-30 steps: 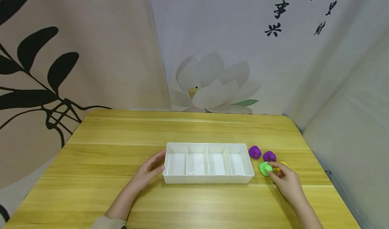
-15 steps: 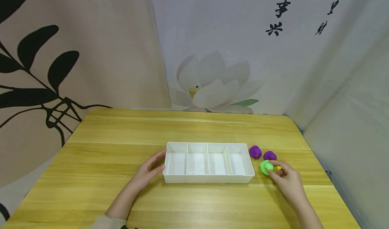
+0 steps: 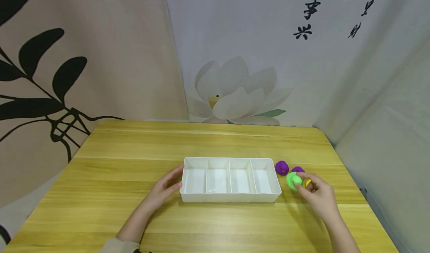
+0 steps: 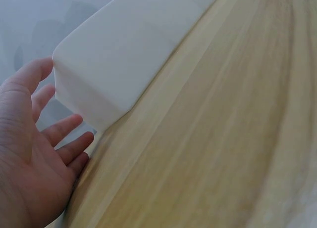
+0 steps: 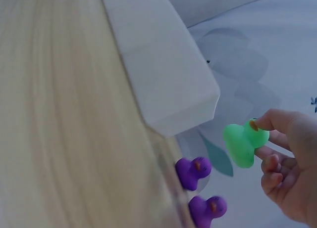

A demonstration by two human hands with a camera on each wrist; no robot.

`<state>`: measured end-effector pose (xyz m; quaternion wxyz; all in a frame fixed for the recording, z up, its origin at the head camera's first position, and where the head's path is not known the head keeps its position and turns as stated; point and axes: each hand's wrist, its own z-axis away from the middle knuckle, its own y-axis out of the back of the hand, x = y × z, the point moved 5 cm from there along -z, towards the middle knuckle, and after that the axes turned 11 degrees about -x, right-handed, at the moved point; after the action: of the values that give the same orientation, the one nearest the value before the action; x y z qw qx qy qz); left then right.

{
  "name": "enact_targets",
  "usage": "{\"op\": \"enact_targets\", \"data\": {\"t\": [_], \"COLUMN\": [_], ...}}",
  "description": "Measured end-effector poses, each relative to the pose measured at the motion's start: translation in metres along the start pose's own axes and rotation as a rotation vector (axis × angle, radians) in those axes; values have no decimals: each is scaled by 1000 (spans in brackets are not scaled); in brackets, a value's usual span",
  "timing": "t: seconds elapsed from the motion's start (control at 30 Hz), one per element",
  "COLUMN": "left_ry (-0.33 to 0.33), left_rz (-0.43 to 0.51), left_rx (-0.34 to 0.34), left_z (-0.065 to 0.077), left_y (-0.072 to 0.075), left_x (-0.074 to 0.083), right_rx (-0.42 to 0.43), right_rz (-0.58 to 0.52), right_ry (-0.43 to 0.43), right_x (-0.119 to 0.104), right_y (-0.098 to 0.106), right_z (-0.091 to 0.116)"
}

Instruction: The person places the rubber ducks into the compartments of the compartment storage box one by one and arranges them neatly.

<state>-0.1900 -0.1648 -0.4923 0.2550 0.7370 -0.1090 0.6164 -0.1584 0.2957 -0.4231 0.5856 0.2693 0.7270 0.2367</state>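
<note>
A green toy duck (image 3: 293, 180) is pinched between the thumb and fingers of my right hand (image 3: 319, 197), to the right of a white box (image 3: 231, 198) with several compartments. In the right wrist view, the green duck's orange beak shows beside my thumb, and the duck hangs clear of the table. Two purple toy ducks (image 3: 282, 168) stand just beyond it. A yellow thing (image 3: 307, 182) lies partly hidden behind my right fingers. At the box's left end, my left hand (image 3: 164, 187) touches the wall with fingers loosely spread, its thumb (image 4: 37, 72) at the rim corner.
The wooden table (image 3: 215, 227) runs back to a curtain (image 3: 235, 29) printed with a lotus and characters. Another hanging cloth (image 3: 386, 107) borders the right side. Nothing lies inside the box's compartments.
My right hand has raised the green duck slightly, so it now covers more of the purple duck behind it. The left hand and box have stayed still.
</note>
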Motion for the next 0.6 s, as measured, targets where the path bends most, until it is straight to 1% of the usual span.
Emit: {"op": "enact_targets", "data": {"t": [0.17, 0.33, 0.43, 0.53, 0.6], "left_ry": [1, -7, -11, -11, -6], "left_rz": [-8, -4, 2, 3, 4], "left_rx": [3, 0, -3, -3, -3], "left_z": [0, -1, -1, -1, -1], "left_y": [1, 0, 0, 0, 0], "left_x": [0, 1, 1, 1, 1], "right_rx": [11, 5, 6, 6, 1], "right_rz": [-14, -42, -69, -89, -106], "right_ry": [34, 52, 75, 119, 154], "right_x": [-15, -32, -51, -72, -81], "right_y": [3, 5, 7, 8, 7], "right_z": [0, 0, 1, 2, 1]}}
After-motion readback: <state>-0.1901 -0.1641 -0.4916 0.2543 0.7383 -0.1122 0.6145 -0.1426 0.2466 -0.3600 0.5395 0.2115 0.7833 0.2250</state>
